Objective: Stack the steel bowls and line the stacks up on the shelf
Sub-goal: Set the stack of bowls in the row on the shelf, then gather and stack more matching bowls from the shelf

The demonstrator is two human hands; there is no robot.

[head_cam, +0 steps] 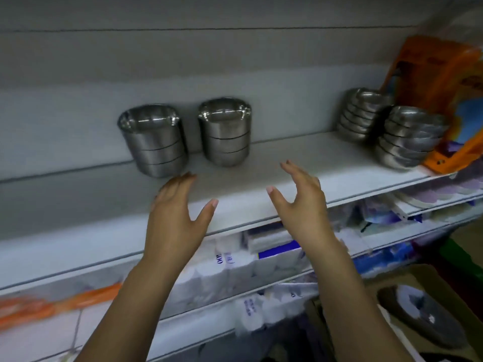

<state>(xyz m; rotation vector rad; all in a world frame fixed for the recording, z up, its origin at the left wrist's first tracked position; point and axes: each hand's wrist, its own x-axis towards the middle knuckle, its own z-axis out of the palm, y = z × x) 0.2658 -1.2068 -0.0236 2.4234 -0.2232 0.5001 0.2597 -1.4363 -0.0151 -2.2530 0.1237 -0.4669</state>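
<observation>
So both arms reach up over the near edge of the shelf (261,163), palms facing each other with a gap between, holding nothing. The left hand (173,205) and right hand (300,197) have fingers (290,169) loosely spread, thumbs out. One bowl stack (154,142) stands just beyond the left hand, a second stack (226,131) sits beside it, and two more stacks (410,137) sit far right by an orange pack (439,74).

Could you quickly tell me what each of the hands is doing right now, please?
Left hand: open, fingers spread, holding nothing.
Right hand: open, fingers spread, holding nothing.
</observation>
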